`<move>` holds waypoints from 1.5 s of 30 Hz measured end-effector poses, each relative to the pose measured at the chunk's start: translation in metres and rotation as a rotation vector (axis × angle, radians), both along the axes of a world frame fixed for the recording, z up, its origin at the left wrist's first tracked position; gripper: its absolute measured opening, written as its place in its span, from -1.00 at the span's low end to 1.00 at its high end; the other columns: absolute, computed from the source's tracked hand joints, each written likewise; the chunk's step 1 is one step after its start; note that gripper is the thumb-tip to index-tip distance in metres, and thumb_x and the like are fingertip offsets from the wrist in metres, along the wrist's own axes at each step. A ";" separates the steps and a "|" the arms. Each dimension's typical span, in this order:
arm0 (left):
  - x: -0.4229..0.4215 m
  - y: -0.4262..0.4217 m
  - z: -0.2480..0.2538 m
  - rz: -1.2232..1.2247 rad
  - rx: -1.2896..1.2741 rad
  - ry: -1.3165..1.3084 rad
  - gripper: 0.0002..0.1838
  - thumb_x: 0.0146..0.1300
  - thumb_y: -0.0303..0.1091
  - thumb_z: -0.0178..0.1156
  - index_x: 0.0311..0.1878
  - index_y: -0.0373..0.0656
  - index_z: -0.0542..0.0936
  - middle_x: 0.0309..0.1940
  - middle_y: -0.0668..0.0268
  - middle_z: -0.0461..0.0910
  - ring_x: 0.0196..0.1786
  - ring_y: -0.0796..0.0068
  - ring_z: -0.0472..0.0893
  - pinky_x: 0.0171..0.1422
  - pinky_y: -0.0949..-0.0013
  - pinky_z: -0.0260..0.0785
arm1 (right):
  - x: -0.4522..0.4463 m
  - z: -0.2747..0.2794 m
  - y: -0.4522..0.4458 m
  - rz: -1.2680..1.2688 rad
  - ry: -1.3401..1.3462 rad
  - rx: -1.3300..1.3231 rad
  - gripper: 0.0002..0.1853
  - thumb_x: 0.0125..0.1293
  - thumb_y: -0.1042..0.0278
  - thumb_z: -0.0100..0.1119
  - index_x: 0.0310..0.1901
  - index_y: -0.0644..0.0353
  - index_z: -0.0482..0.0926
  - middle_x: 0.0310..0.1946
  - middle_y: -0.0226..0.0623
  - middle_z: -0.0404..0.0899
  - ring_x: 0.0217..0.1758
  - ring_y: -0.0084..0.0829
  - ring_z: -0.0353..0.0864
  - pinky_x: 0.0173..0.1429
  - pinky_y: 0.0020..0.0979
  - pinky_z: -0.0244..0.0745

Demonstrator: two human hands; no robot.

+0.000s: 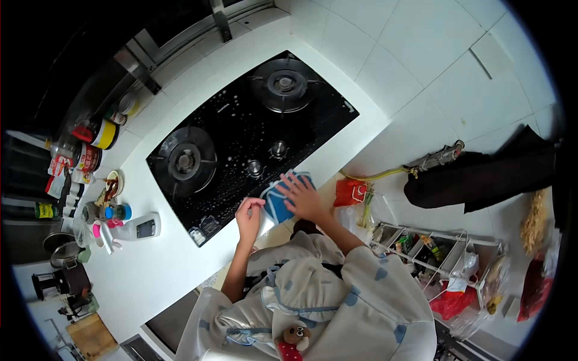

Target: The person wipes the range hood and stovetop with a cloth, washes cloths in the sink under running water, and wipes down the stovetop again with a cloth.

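A blue cloth with a pale border [278,206] is at the front edge of the counter, just below the knobs of the black gas stove [238,135]. My right hand [299,195] lies on the cloth with its fingers stretched out and apart. At the cloth's left edge, my left hand [248,218] is closed, its bent fingers pinching the border. White spots, like foam or drops, are scattered over the stove's glass around the left burner [185,159] and the knobs [255,168]. The right burner [285,84] is farther back.
Left of the stove stand a spray bottle [141,228], a blue-lidded jar [118,212] and a small bowl [113,182]. Several condiment jars line the wall. A wire rack [421,256] with bags and a red bag [351,192] are at my right, below a gas pipe [436,158].
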State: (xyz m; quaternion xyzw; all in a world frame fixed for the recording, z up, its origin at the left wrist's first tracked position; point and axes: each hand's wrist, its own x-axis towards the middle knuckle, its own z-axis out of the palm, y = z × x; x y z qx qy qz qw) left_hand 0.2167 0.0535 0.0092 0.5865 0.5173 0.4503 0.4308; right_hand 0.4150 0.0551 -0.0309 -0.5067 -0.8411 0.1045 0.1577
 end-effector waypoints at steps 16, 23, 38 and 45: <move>0.132 0.021 -0.011 -0.042 -0.153 -0.015 -0.84 0.18 -0.64 -0.07 -0.39 -0.30 0.52 -0.47 0.31 0.48 -0.39 0.57 0.48 -0.27 0.56 0.31 | 0.236 -0.028 0.133 -0.529 -0.116 0.212 -0.43 0.23 0.29 -0.09 0.30 -0.08 0.13 0.34 -0.31 0.08 0.39 -0.24 0.05 0.36 -0.11 -0.05; 0.121 0.016 -0.013 0.010 -0.165 0.070 -0.85 0.15 -0.63 -0.07 -0.39 -0.31 0.52 -0.47 0.29 0.51 -0.42 0.54 0.49 -0.30 0.53 0.32 | 0.298 -0.036 0.172 -0.448 -0.070 0.173 -0.48 0.28 0.28 -0.12 0.30 -0.08 0.15 0.32 -0.39 0.12 0.37 -0.27 0.07 0.31 -0.13 0.00; 0.120 0.003 -0.028 0.017 -0.232 0.012 -0.83 0.17 -0.61 -0.07 -0.35 -0.29 0.55 -0.46 0.29 0.51 -0.40 0.57 0.50 -0.30 0.56 0.35 | 0.241 -0.034 0.113 -0.523 -0.035 0.242 -0.54 0.28 0.32 -0.11 0.25 0.03 0.24 0.30 -0.29 0.15 0.37 -0.19 0.06 0.34 -0.10 -0.05; 0.121 -0.007 -0.031 -0.020 -0.305 0.044 -0.80 0.18 -0.65 -0.10 -0.32 -0.31 0.54 -0.40 0.31 0.52 -0.33 0.58 0.49 -0.21 0.55 0.36 | 0.278 -0.045 0.196 -0.542 -0.026 0.269 -0.57 0.29 0.38 -0.14 0.22 0.02 0.28 0.28 -0.29 0.19 0.36 -0.21 0.08 0.32 -0.13 -0.02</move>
